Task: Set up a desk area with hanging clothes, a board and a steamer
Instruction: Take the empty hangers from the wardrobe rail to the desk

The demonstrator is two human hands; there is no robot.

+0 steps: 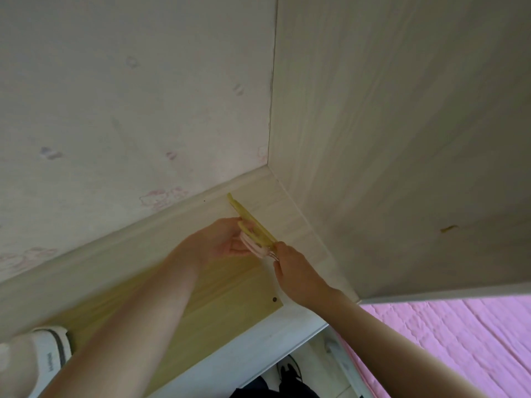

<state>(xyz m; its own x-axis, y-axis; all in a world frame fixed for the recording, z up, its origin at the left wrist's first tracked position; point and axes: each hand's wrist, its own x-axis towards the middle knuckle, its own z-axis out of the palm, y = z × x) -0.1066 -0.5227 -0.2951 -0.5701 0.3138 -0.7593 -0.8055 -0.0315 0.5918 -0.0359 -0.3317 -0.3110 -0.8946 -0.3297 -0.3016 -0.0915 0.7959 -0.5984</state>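
Note:
A stack of flat hangers (pixel 254 228), yellow ones over pink ones, lies on the pale desk top (pixel 218 305) near the back corner. My left hand (pixel 221 239) cups the stack from the left, fingers curled round its near side. My right hand (pixel 290 262) pinches the metal hooks at the stack's near end. A white steamer (pixel 43 357) with a grey band stands at the desk's left front edge, partly hidden by my left forearm. No board or clothes are in view.
A wallpapered wall (pixel 129 110) rises behind the desk and a pale wood panel (pixel 402 139) closes its right side. A pink bedspread (pixel 459 340) lies at the lower right. Dark items (pixel 287 377) sit on the floor below the desk edge.

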